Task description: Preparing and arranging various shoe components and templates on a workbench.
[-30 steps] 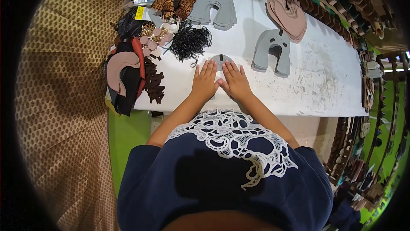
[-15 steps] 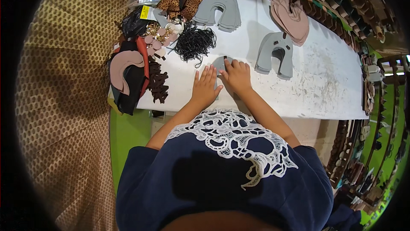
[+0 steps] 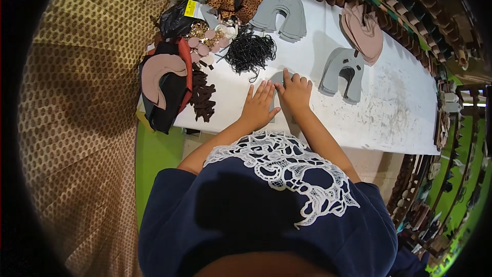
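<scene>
On the white table in front of me lies a grey curved cut piece (image 3: pixel 278 77), largely covered by my hands. My left hand (image 3: pixel 258 107) rests flat across its left side, fingers stretched out and held close together. My right hand (image 3: pixel 296 94) lies on the piece's upper right, index finger extended to its top edge and the other fingers apart. Beyond my right hand sits a stack of grey U-shaped pieces (image 3: pixel 331 74) with small dark tabs on top. Another grey U-shaped stack (image 3: pixel 262 18) lies farther back. What is under my fingers is hidden.
Pink curved pieces (image 3: pixel 363 38) lie at the back right, others (image 3: pixel 151 81) at the left on black and red material. Black beaded strands (image 3: pixel 250 51), pink discs (image 3: pixel 203 50), dark brown strips (image 3: pixel 203 97) and leopard-print material (image 3: pixel 233 0) crowd the left side. Shelves (image 3: pixel 464 174) stand at the right.
The whole view has shifted, so the table's things appear farther right. A dark tab visible by my right index finger before no longer shows. Both hands stay on the grey piece.
</scene>
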### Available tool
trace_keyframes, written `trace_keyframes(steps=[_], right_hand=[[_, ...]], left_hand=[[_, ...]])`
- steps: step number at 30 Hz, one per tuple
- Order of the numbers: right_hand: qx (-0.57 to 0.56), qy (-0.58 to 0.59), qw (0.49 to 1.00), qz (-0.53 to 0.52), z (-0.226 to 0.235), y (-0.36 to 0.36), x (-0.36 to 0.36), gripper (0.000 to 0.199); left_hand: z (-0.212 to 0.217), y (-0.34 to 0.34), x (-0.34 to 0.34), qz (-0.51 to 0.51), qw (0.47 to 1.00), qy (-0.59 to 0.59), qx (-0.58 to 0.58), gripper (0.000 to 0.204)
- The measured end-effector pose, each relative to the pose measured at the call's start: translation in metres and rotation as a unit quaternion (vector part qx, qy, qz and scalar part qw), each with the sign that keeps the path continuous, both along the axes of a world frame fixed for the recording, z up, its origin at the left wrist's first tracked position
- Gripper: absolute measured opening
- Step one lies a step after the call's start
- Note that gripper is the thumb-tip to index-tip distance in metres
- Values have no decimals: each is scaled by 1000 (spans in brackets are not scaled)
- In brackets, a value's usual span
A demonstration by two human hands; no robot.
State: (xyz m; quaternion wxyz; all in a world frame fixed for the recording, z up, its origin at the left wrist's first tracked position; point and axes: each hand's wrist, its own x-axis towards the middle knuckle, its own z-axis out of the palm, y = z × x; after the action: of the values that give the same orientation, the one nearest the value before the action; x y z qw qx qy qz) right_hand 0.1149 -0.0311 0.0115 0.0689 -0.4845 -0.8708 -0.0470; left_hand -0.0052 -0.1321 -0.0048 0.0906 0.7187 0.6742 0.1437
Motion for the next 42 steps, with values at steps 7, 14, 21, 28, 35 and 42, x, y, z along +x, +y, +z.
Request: trace_keyframes(steps=[7,14,21,28,35,42], right_hand=[[-30,-3,999,-24,2,-9,-1,56],[-35,66,997,8,2,-33,14,57],[-96,67,992,48,-7,-50,39,59],[-124,49,990,54,-7,-50,42,64],[-102,63,993,22,-2,-62,28,54],[-146,164,953,210,18,-61,-33,27]], left_hand=[[-1,-1,-15,-47,998,-26,19,73],[-4,-8,-29,-78,996,-28,37,71],[-7,-14,-41,-88,994,-41,48,69],[-1,-27,-59,-59,998,-22,29,67],[3,-48,-76,-10,1000,-7,3,67],[23,-62,-85,-11,997,-64,29,38]])
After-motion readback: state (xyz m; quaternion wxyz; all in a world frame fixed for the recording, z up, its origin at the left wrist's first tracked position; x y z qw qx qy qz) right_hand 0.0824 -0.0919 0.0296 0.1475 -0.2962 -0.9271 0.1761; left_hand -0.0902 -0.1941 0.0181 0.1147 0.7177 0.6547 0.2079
